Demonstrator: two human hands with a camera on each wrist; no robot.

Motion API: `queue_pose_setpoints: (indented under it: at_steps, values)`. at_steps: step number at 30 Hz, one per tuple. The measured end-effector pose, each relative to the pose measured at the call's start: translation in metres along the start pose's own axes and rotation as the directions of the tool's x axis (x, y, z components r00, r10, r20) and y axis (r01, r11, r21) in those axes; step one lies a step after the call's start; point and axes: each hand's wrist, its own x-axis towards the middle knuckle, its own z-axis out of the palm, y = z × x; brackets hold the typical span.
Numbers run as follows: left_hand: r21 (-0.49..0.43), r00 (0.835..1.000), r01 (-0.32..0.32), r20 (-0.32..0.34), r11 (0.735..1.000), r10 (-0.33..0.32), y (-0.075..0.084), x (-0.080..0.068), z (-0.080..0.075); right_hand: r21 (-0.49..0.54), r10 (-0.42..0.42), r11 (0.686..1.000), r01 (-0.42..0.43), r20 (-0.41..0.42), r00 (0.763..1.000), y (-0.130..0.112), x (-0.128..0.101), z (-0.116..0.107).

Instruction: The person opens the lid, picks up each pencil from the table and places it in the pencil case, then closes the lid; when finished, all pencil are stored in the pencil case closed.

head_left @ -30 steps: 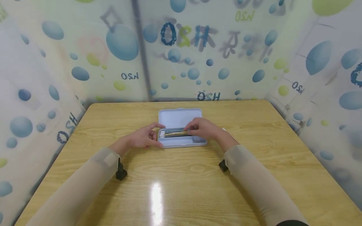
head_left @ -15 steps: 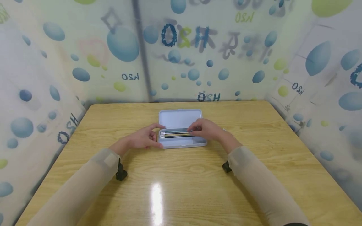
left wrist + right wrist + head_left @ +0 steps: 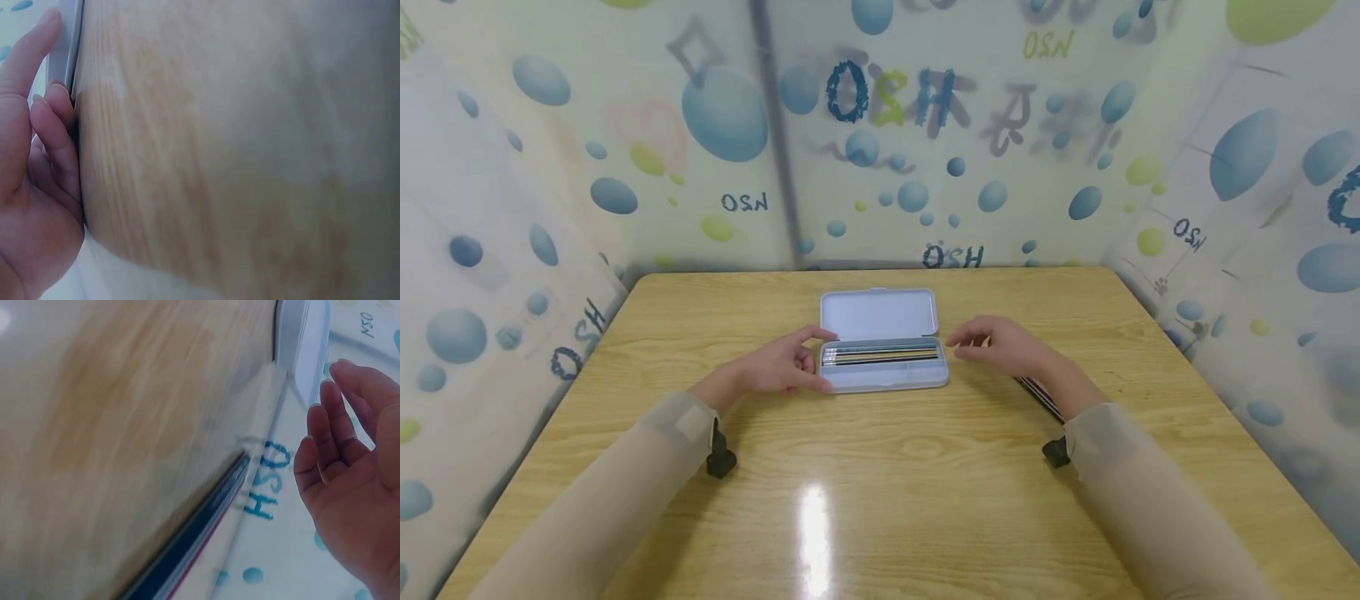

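A pale lilac pencil case [image 3: 880, 377] lies on the table with its lid [image 3: 878, 313] raised at the back. Several pencils [image 3: 883, 356] lie side by side in its long back compartment, their pale ends to the left. My left hand [image 3: 778, 364] holds the case's left end, thumb at the front corner and forefinger at the hinge side. Its other fingers are curled in. Just right of the case, my right hand [image 3: 1003, 344] hovers with bent, relaxed fingers and nothing between them. More dark pencils [image 3: 1039, 398] lie on the table, partly hidden beneath the right forearm.
The wooden table [image 3: 880, 467] meets patterned walls [image 3: 880, 167] at the back and sides. In the right wrist view, dark pencils [image 3: 187, 544] lie close below the hand. The case's front compartment has a small divider at its right.
My right hand has left the pencils in the case and moved right, past the case's edge. The pencils now lie fully visible in the compartment. My left hand has stayed put.
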Motion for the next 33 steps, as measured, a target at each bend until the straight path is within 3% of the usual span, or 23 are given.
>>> queue_pose_setpoints:
  at_steps: [11,16,28,33]
  values:
    - [0.026,1.0,-0.004,0.0,1.0,0.004,-0.001,0.002,-0.002,-0.022,0.074,0.997,-0.074,-0.024,0.997,0.046,-0.049,-0.023]
    - [0.025,1.0,0.005,0.001,1.0,-0.005,0.001,0.001,-0.003,-0.006,0.081,0.997,-0.081,0.001,0.997,0.064,-0.063,-0.036]
    - [0.025,1.0,0.008,-0.001,1.0,-0.008,0.001,-0.001,0.0,0.046,0.165,0.983,-0.176,0.189,0.968,0.091,-0.07,-0.05]
    - [0.031,1.0,0.003,-0.002,1.0,-0.003,0.001,-0.002,-0.001,0.055,0.182,0.979,-0.198,0.222,0.958,0.093,-0.067,-0.051]
